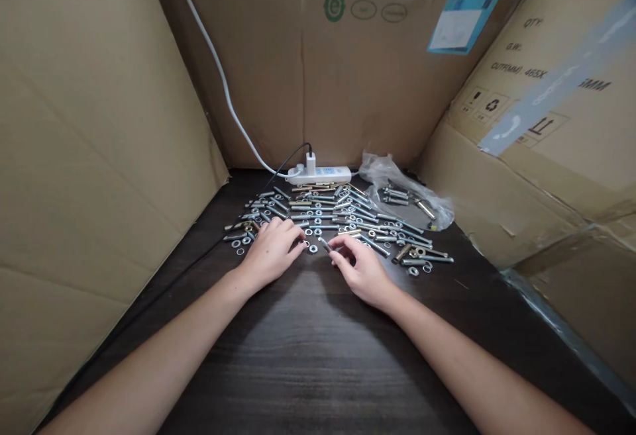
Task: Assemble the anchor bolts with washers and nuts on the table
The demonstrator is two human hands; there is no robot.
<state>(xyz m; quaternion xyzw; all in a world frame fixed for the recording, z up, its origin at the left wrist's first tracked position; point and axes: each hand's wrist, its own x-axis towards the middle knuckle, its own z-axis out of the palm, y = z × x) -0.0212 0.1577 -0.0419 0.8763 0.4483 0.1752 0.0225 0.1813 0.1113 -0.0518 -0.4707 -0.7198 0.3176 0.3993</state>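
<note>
Many metal fasteners lie in loose rows on the dark table: bolts, sleeves, nuts and washers. My right hand [360, 268] pinches a small silver bolt [324, 244] between thumb and fingertips, its far end tilted up to the left. My left hand [272, 249] rests palm down over the left part of the rows, thumb and forefinger apart, and hides some pieces. Close to its thumb tip lies a thin ring washer [306, 244]. Between my two hands a hex nut [313, 249] sits flat on the table.
Cardboard walls [348, 91] enclose the table at the back and both sides. Behind the fasteners lies a white power strip [328, 174] with a charger [311, 163] and cables. A clear plastic bag [397, 173] holding several bolts is at the back right. A black cable [189, 266] crosses the left side.
</note>
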